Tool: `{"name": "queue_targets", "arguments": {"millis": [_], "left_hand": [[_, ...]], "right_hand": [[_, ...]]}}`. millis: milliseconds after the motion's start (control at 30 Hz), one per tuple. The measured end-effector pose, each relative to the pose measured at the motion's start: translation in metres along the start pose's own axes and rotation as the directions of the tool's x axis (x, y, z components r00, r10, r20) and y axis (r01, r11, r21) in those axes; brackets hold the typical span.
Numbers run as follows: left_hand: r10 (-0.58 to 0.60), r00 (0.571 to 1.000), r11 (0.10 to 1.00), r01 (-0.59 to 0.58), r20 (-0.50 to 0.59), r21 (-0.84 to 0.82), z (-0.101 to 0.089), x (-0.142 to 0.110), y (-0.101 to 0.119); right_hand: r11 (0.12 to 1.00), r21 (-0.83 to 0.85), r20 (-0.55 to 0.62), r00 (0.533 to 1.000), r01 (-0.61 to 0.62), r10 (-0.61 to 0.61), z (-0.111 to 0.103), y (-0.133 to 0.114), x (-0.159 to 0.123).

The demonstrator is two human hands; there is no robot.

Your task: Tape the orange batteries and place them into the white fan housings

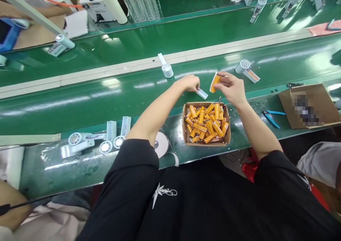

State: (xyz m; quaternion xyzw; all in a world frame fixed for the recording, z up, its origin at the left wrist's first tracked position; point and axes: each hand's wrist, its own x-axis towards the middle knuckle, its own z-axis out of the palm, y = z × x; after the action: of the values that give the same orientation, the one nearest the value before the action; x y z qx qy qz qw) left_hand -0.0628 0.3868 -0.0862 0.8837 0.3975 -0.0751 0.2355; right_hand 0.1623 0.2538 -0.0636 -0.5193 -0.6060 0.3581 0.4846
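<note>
In the middle of the head view my left hand (pixel 190 82) is closed on a pale blue handheld fan casing (pixel 202 94). The casing's open handle points right, and the hand hides the rest. My right hand (pixel 232 89) pinches an orange battery (pixel 215 82) between thumb and fingers, with a white strip along its left side. Both hands are just above the far edge of a cardboard box (pixel 184 136) heaped with orange batteries (pixel 209 126). Thin wires show near the box's top right corner.
Several pale blue fans (pixel 106 147) lie at the left beside a white tape roll (pixel 161 144). Other fans, one upright (pixel 167 70) and one open (pixel 243 66), are on the green belt. Blue-handled pliers (pixel 272 118) and a second carton (pixel 326 95) are at right. Other people sit on both sides.
</note>
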Motion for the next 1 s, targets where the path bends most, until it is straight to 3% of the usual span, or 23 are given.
{"name": "queue_targets", "arguments": {"millis": [67,233,300,400,467,633,733,800,900,1000], "left_hand": [[-0.031,0.999,0.999,0.031,0.020,0.028,-0.007,0.001,-0.002],[-0.068,0.992,0.995,0.061,-0.103,-0.074,-0.009,-0.002,0.004],[-0.068,0.987,0.995,0.056,-0.142,-0.086,-0.007,-0.001,0.007],[-0.067,0.983,0.995,0.052,-0.168,-0.090,-0.002,0.004,0.012],[-0.073,0.979,0.993,0.053,-0.191,-0.104,0.002,0.007,0.014],[-0.135,0.952,0.982,0.092,-0.275,-0.164,0.013,0.012,0.023],[-0.189,0.942,0.963,0.122,-0.278,-0.242,0.014,0.015,0.034],[-0.210,0.924,0.944,0.107,-0.319,-0.313,0.011,0.011,0.040],[-0.143,0.862,0.936,-0.041,-0.486,-0.349,0.012,-0.026,0.041],[-0.042,0.817,0.938,-0.167,-0.575,-0.305,0.034,-0.122,0.033]], "right_hand": [[0.996,-0.081,0.081,0.996,-0.026,0.033,0.009,0.010,0.017],[0.908,-0.417,0.272,0.959,0.038,0.084,0.025,0.015,0.031],[0.785,-0.607,0.345,0.931,0.125,0.119,0.029,0.010,0.031],[0.526,-0.817,0.405,0.884,0.236,0.233,0.034,0.003,0.032],[0.414,-0.864,0.428,0.852,0.287,0.303,0.038,-0.001,0.034],[0.295,-0.879,0.472,0.769,0.374,0.432,0.049,-0.008,0.046],[0.220,-0.889,0.456,0.745,0.401,0.486,0.053,-0.013,0.053],[0.193,-0.879,0.475,0.752,0.437,0.457,0.053,-0.012,0.057],[0.198,-0.854,0.520,0.775,0.481,0.358,0.048,-0.005,0.064],[0.252,-0.874,0.478,0.825,0.414,0.301,0.035,0.006,0.068]]}}
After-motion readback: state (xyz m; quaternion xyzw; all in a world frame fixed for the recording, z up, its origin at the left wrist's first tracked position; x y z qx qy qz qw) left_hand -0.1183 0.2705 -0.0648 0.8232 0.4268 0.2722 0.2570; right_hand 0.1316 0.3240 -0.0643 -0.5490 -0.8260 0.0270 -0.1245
